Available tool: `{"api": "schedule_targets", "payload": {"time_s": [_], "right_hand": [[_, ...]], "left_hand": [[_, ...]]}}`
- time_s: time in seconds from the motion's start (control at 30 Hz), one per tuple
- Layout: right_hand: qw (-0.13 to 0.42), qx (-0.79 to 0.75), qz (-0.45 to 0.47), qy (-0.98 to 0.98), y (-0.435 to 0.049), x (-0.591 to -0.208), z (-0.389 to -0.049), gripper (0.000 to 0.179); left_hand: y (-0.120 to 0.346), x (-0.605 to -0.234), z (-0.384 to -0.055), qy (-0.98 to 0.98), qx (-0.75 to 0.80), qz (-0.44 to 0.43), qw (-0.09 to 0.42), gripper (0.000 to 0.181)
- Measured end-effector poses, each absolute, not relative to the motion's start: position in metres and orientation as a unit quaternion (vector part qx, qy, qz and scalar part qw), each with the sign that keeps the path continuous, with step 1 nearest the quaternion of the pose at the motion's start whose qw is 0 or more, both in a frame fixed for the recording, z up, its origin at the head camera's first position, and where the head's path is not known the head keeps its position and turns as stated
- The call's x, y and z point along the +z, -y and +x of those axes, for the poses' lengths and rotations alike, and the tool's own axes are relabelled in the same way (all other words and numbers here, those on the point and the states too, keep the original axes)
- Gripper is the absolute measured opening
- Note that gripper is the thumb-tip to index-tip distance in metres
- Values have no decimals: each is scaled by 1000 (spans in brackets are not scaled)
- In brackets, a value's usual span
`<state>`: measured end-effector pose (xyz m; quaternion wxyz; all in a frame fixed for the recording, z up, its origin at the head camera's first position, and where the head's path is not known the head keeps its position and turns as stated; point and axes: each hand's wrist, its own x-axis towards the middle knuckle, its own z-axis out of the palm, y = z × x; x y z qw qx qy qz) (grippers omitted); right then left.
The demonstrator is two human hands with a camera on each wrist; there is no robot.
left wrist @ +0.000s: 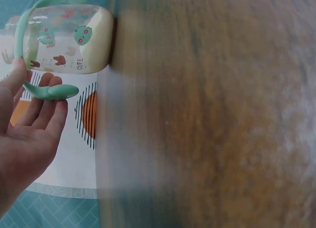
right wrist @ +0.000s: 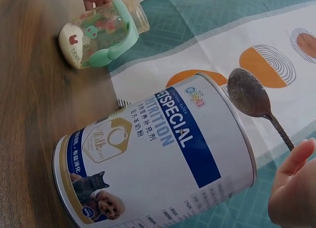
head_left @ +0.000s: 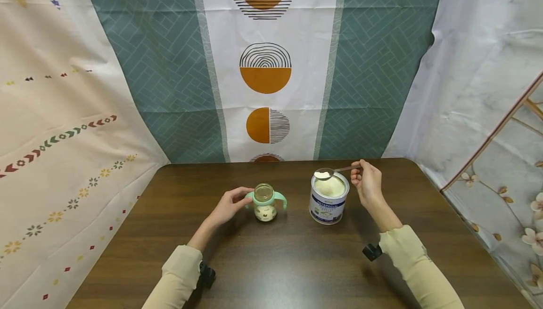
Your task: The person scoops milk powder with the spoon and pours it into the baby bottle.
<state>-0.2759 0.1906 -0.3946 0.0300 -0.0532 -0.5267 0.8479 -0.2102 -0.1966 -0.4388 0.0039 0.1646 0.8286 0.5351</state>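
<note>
A clear baby bottle (head_left: pixel 265 205) with a green collar and two green handles stands upright without a lid, pale powder in its lower part. My left hand (head_left: pixel 231 204) holds its left handle (left wrist: pixel 54 92), thumb at the collar and fingers curled beneath. To the right stands an open milk powder can (head_left: pixel 326 210), white and blue, with pale powder (head_left: pixel 333 186) high inside. My right hand (head_left: pixel 366 181) pinches the thin handle of a metal spoon (right wrist: pixel 249 92). The spoon's bowl, with a small heap of white powder, hangs over the can's far left rim.
Everything stands on a dark wooden table (head_left: pixel 271 257). Its far edge meets a hanging green and white cloth (head_left: pixel 271 30). A cream patterned cloth (head_left: pixel 63 134) hangs at the left, and a pale floral cloth (head_left: pixel 488 167) at the right.
</note>
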Motion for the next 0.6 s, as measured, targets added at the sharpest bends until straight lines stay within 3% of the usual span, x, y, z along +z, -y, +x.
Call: {"api": "schedule_targets", "payload": {"time_s": [0.6], "right_hand": [[1,863,-46,503,-184,-385,-275,39]], "left_hand": [[196,-439,-212,-829,534,164,8,30]]}}
